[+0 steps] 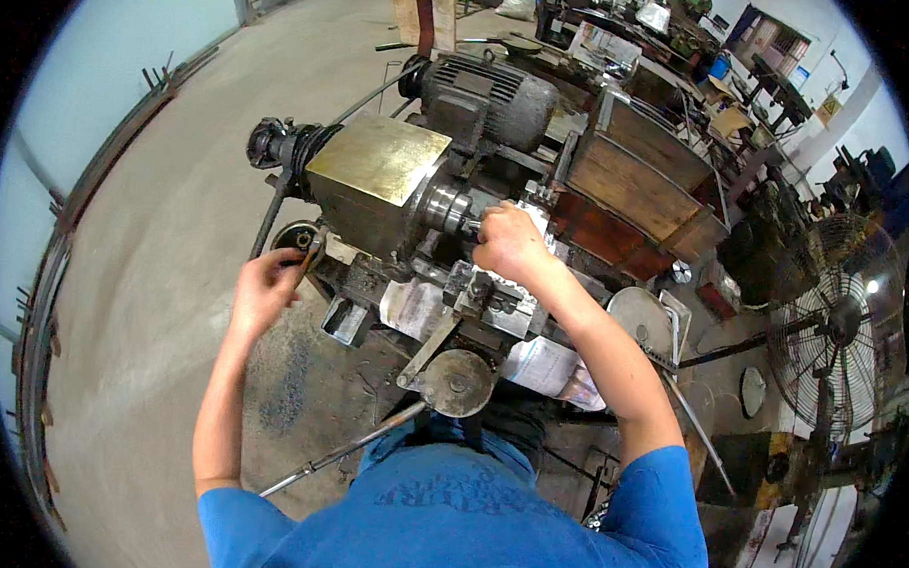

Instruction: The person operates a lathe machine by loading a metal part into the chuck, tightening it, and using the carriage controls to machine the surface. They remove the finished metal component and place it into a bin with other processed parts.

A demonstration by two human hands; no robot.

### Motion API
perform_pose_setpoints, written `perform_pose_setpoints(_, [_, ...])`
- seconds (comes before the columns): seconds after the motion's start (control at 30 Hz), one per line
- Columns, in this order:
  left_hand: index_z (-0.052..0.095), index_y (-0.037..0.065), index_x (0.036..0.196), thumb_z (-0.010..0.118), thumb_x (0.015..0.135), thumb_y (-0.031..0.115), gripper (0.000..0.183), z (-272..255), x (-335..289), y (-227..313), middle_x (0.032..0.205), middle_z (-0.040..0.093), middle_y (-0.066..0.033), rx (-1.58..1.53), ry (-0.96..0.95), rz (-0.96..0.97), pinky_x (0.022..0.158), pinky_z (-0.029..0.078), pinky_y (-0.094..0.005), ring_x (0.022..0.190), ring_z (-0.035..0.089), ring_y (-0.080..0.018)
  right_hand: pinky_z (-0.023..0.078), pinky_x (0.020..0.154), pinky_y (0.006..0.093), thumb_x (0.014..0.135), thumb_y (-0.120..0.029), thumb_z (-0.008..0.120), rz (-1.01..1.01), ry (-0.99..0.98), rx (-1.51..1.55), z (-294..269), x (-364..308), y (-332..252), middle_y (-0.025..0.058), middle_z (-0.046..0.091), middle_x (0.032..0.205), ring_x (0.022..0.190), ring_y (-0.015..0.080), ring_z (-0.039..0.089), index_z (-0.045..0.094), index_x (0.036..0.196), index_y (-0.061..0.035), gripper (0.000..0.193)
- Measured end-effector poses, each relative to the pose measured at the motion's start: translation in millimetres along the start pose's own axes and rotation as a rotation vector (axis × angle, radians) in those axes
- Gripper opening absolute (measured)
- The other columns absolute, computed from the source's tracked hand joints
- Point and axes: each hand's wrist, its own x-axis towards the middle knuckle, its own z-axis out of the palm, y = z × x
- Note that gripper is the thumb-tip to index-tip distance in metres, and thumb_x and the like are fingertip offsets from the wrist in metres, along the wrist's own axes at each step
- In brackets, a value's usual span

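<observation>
A small lathe-like machine stands in front of me, with a brass-topped headstock [379, 156] and a shiny round chuck [444, 206] on its right side. My right hand [513, 246] is closed in a pinch just right of the chuck; its fingers hide whatever is between them. At the headstock's lower left, my left hand [264, 289] has its fingers at the end of a short brownish lever [313, 256], seemingly gripping it. Below the right hand sits the tool post [479, 292], with a flat bar handle [430, 348] and a round disc handwheel [457, 382] nearer me.
A large ribbed motor [491, 100] stands behind the headstock, belted to it on the left. Wooden-sided bin [638, 180] lies right of it. Papers [547, 367] cover part of the bed. A caged fan [839, 322] stands far right. A long metal rod [344, 450] slants near my waist.
</observation>
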Motion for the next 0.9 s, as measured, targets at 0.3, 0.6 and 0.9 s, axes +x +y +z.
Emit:
perform_pose_setpoints(0.3, [0.058, -0.004, 0.104, 0.054, 0.086, 0.014, 0.026, -92, -81, -135, 0.068, 0.06, -0.0083, 0.347, 0.154, -0.201, 0.058, 0.048, -0.0302, 0.063, 0.06, -0.0146, 0.046, 0.084, 0.0372, 0.057, -0.017, 0.061, 0.134, -0.169, -0.061, 27, 34, -2, 0.0231, 0.063, 0.078, 0.084, 0.0343, 0.061, 0.064, 0.068, 0.0049, 0.025])
perform_pose_setpoints(0.6, [0.055, 0.001, 0.087, 0.06, 0.07, 0.012, 0.021, -69, -83, -143, 0.071, 0.059, -0.023, 0.823, 0.188, -0.202, 0.064, 0.048, -0.0444, 0.069, 0.06, -0.0376, 0.048, 0.065, 0.0412, 0.053, -0.016, 0.059, 0.425, 0.008, 0.283, 20, 55, 0, 0.0294, 0.057, 0.069, 0.072, 0.0388, 0.062, 0.059, 0.064, 0.0064, 0.025])
perform_pose_setpoints(0.9, [0.06, 0.006, 0.087, 0.054, 0.073, 0.008, 0.015, -207, 3, -231, 0.073, 0.063, -0.0158, 1.379, 0.193, -0.149, 0.065, 0.049, -0.0446, 0.072, 0.063, -0.0314, 0.049, 0.073, 0.041, 0.054, -0.017, 0.058, 0.445, -0.023, 0.276, 11, 63, -12, 0.0273, 0.06, 0.076, 0.075, 0.0407, 0.061, 0.062, 0.067, 0.0044, 0.025])
